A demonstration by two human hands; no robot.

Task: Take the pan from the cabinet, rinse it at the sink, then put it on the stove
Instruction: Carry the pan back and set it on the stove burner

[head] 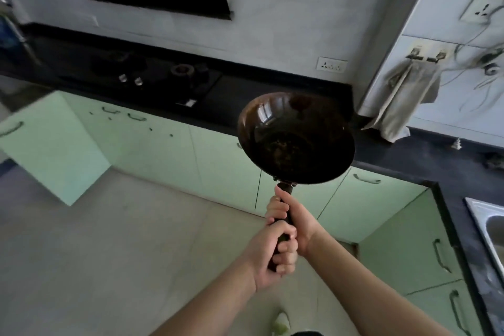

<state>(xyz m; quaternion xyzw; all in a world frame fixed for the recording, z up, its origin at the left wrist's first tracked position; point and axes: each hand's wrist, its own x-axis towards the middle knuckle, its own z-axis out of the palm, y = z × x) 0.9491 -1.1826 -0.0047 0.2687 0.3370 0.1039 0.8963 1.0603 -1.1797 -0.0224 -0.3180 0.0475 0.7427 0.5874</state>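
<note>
two hands: both grip one handle, so the pan [296, 139] is carried in the air, out over the floor in front of the counter.
pan: dark, round, glossy inside with brownish marks on its base; the bowl faces the camera and its far rim overlaps the black countertop [272, 82] in the view.
left hand [272, 254]: wrapped round the lower end of the handle [285, 215], fingers curled tight.
right hand [293, 215]: wrapped round the handle higher up, thumb lying toward the pan's neck.
stove [152, 73]: set in the countertop well to the left of the pan, two knobs at its front edge.
sink [491, 224]: steel basin at the far right edge, well apart from the pan.
cabinets [223, 161]: pale green doors under the counter; one door at far left stands open.
cloth [409, 98]: hangs from wall hooks, just right of the pan's rim.
stage: whether it has been rinsed i cannot tell; the pan sits between sink and stove.
risk: a swing toward the stove could knock the rim on the counter edge, since the bowl is carried close to it.
risk: if the handle is wet, the stacked grips could slip and the heavy bowl could tip forward.
</note>
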